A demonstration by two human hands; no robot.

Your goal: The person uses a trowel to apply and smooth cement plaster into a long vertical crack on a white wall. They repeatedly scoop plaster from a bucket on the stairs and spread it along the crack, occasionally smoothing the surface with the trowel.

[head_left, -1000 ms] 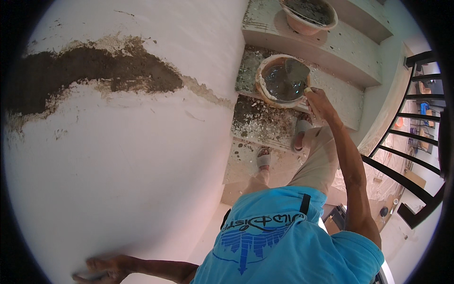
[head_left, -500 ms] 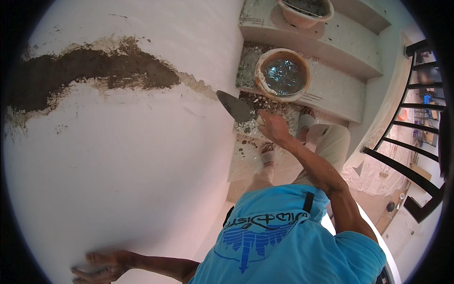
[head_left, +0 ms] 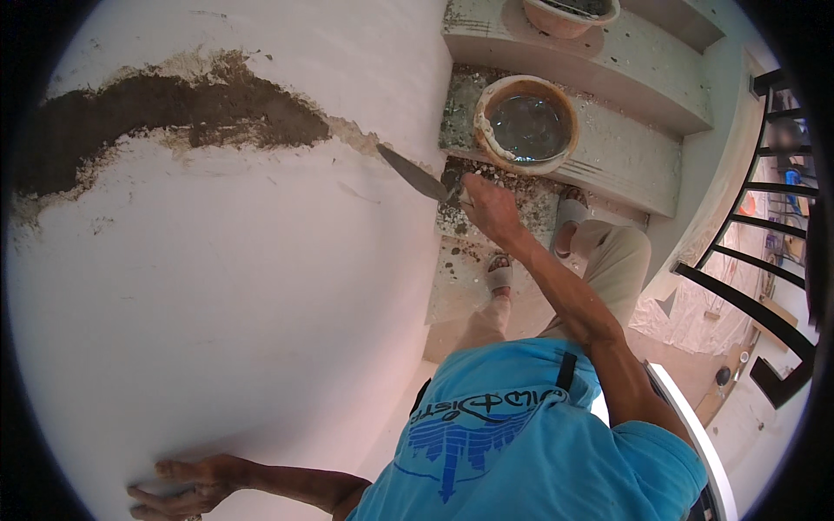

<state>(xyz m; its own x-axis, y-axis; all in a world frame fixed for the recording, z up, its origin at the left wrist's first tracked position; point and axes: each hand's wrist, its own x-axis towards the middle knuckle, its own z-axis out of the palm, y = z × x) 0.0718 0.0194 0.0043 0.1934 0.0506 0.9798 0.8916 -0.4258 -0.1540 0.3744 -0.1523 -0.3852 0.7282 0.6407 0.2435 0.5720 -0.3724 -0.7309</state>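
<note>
Trowel (head_left: 417, 176) has tilted, now looking dark grey, pointed and narrow.

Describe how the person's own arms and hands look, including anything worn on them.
The left hand and right hand are ungloved, with no watch visible at either wrist. The left forearm and right forearm are uncovered. A short, bright blue sleeve covers the right upper arm, part of a T-shirt; the left sleeve is out of view.

Pale steps (head_left: 621, 152) (gritty with debris (head_left: 540, 193)) under a round basin (head_left: 526, 166) and, higher, a pinkish tub (head_left: 560, 24)
</note>
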